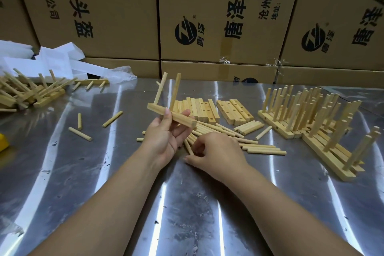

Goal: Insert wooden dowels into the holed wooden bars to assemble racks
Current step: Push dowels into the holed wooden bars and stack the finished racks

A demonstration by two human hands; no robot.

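Observation:
My left hand (166, 133) grips a holed wooden bar (182, 119) above the metal table, with two dowels (175, 91) standing upright in it. My right hand (214, 151) lies palm down over a loose heap of dowels (259, 148), its fingers curled onto a dowel at the heap's near end (188, 147). Behind the hands lie two groups of empty holed bars (204, 108) (233, 111).
Finished racks (307, 114) with upright dowels stand at the right, reaching toward the near right. Another pile of racks (31, 91) sits far left by white paper (56, 62). Stray dowels (80, 133) lie left of centre. Cardboard boxes (207, 16) wall off the back. A yellow object (3, 141) is at the left edge.

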